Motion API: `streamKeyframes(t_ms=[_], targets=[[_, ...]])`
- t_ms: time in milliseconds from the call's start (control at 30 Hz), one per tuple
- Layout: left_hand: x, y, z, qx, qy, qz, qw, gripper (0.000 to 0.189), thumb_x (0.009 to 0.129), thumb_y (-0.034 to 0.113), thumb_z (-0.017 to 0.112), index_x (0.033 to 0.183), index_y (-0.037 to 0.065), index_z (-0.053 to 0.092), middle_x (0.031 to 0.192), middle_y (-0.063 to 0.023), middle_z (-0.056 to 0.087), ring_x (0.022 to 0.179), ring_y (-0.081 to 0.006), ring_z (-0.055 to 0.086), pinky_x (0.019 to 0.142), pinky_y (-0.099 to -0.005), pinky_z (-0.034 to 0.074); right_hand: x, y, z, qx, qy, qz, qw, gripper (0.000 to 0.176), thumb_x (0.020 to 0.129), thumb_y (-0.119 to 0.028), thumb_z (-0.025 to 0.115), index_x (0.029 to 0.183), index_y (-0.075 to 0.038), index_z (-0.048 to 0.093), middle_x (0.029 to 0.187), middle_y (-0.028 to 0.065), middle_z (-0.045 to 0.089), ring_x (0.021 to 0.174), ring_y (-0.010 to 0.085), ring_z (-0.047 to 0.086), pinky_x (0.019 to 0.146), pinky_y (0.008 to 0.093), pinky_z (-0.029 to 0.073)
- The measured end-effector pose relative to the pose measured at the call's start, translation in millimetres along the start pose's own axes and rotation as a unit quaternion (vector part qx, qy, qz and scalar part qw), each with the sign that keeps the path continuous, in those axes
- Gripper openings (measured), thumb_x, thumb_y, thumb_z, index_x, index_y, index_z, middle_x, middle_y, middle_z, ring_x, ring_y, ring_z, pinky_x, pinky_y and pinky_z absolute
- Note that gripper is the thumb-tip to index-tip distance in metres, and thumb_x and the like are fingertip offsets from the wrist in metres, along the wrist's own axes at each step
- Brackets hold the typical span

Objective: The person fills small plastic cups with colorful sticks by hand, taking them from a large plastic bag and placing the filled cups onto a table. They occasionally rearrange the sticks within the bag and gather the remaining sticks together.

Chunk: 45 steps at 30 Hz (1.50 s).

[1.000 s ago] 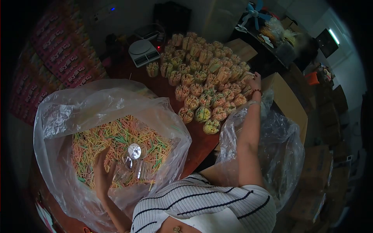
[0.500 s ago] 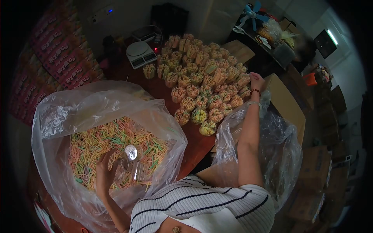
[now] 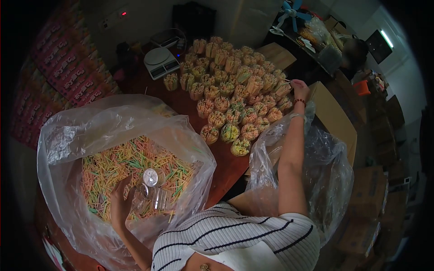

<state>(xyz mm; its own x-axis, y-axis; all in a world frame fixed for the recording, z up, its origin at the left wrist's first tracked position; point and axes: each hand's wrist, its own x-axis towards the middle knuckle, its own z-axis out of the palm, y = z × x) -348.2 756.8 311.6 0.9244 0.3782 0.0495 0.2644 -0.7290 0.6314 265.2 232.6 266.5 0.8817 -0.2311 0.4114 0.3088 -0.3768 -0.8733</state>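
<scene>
My left hand [image 3: 121, 201] rests in a large clear plastic bag [image 3: 63, 140] of thin pastel sticks [image 3: 106, 169], its fingers curved and apart. Beside its thumb, several clear plastic cups [image 3: 159, 198] lie on the sticks; whether the hand touches one is hard to tell. My right hand [image 3: 300, 89] reaches to the far right edge of a cluster of filled cups [image 3: 241, 147]. Its fingers are pinched together, with a thin pale stick [image 3: 286, 80] showing at the tips. Those cups stand upright, packed with sticks.
A kitchen scale [image 3: 159, 61] stands behind the cups on the red-brown table [image 3: 181, 101]. Under my right arm is an open cardboard box [image 3: 332, 115] lined with clear plastic [image 3: 330, 167]. Pink printed cartons [image 3: 68, 63] are stacked at left. A blue fan [image 3: 293, 14] stands at the back.
My right hand has turned slightly and its fingers are drawn together, with a thin stick now visible at the tips. My left hand has stayed nearly still. The view has shifted a little.
</scene>
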Motion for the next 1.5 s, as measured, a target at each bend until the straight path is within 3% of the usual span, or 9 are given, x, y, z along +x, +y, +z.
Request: streamKeyframes(t_ms=[167, 333, 433, 733, 967, 1133, 1367, 1433, 1500], targets=[[-1, 1, -3, 0.013, -0.008, -0.011, 1.0, 0.037, 0.092, 0.001, 0.067, 0.129, -0.001, 0.062, 0.124, -0.0179, 0.069, 0.113, -0.0355, 0.068, 0.096, -0.0416, 0.053, -4, -3, -2, -0.041, -0.04, -0.015, 0.998, 0.022, 0.081, -0.015, 0.085, 0.098, -0.004, 0.078, 0.092, 0.0077, 0.077, 0.088, 0.0171, 0.073, 0.084, 0.0318, 0.057], [-1, -1, -2, 0.008, -0.009, -0.024, 1.0, 0.037, 0.092, 0.001, 0.067, 0.129, -0.001, 0.062, 0.123, -0.0178, 0.069, 0.113, -0.0354, 0.068, 0.096, -0.0414, 0.053, -25, -26, -1, -0.156, -0.086, -0.115, 0.977, 0.065, 0.075, -0.028, 0.091, 0.129, -0.005, 0.065, 0.123, 0.015, 0.071, 0.111, 0.0274, 0.068, 0.094, 0.0395, 0.056], [-2, -1, -2, 0.014, -0.005, -0.028, 0.999, 0.038, 0.092, 0.001, 0.067, 0.129, 0.0, 0.062, 0.123, -0.0173, 0.07, 0.112, -0.0351, 0.068, 0.095, -0.0414, 0.053, -29, -28, -7, -0.194, -0.138, -0.028, 0.971, 0.078, 0.072, -0.027, 0.093, 0.138, -0.007, 0.058, 0.128, 0.0156, 0.068, 0.115, 0.0294, 0.067, 0.095, 0.0407, 0.056], [-3, 4, -3, 0.015, 0.002, -0.028, 0.999, 0.038, 0.092, 0.0, 0.067, 0.13, 0.001, 0.063, 0.122, -0.0162, 0.07, 0.112, -0.0331, 0.069, 0.095, -0.0405, 0.054, -7, 4, -11, -0.143, 0.006, -0.031, 0.989, 0.08, 0.071, -0.025, 0.094, 0.136, 0.0, 0.056, 0.124, 0.0194, 0.068, 0.112, 0.0288, 0.067, 0.095, 0.0405, 0.056], [-2, 1, 0, 0.024, 0.0, -0.019, 1.0, 0.039, 0.091, -0.001, 0.068, 0.129, 0.0, 0.062, 0.122, -0.0175, 0.07, 0.113, -0.0341, 0.068, 0.096, -0.0407, 0.053, -10, 11, -4, -0.164, -0.05, -0.026, 0.985, 0.085, 0.07, -0.027, 0.094, 0.14, -0.002, 0.053, 0.128, 0.0196, 0.067, 0.115, 0.0305, 0.066, 0.094, 0.0418, 0.055], [-4, -1, 2, 0.02, -0.01, -0.038, 0.999, 0.039, 0.091, -0.001, 0.067, 0.13, 0.0, 0.061, 0.122, -0.0177, 0.07, 0.114, -0.0345, 0.068, 0.096, -0.0408, 0.053, -9, -2, -9, -0.18, -0.096, 0.018, 0.979, 0.093, 0.079, -0.041, 0.089, 0.149, -0.002, 0.043, 0.138, 0.02, 0.06, 0.123, 0.0324, 0.061, 0.102, 0.0426, 0.053], [-4, 2, -1, 0.001, -0.008, -0.059, 0.998, 0.038, 0.092, 0.0, 0.067, 0.13, 0.0, 0.061, 0.122, -0.0173, 0.07, 0.112, -0.0329, 0.068, 0.095, -0.0408, 0.053, 0, 1, -24, -0.096, -0.078, 0.05, 0.991, 0.089, 0.085, -0.058, 0.077, 0.144, 0.001, 0.048, 0.132, 0.0204, 0.065, 0.121, 0.0284, 0.063, 0.097, 0.0389, 0.053], [-4, 1, -3, 0.005, -0.004, -0.047, 0.999, 0.038, 0.093, 0.001, 0.066, 0.131, 0.0, 0.061, 0.121, -0.0173, 0.07, 0.111, -0.0328, 0.068, 0.094, -0.0406, 0.053, 11, 4, -34, -0.166, -0.112, 0.218, 0.955, 0.089, 0.092, -0.067, 0.061, 0.147, 0.001, 0.045, 0.134, 0.0196, 0.063, 0.122, 0.0315, 0.062, 0.1, 0.0404, 0.051], [-4, 0, -5, 0.011, -0.001, -0.034, 0.999, 0.038, 0.093, 0.001, 0.066, 0.131, 0.0, 0.061, 0.121, -0.0173, 0.07, 0.111, -0.0326, 0.068, 0.094, -0.0405, 0.053, 8, 7, -35, -0.194, -0.116, 0.266, 0.937, 0.085, 0.095, -0.069, 0.054, 0.142, 0.002, 0.05, 0.129, 0.0202, 0.066, 0.118, 0.0319, 0.064, 0.097, 0.0414, 0.052]])
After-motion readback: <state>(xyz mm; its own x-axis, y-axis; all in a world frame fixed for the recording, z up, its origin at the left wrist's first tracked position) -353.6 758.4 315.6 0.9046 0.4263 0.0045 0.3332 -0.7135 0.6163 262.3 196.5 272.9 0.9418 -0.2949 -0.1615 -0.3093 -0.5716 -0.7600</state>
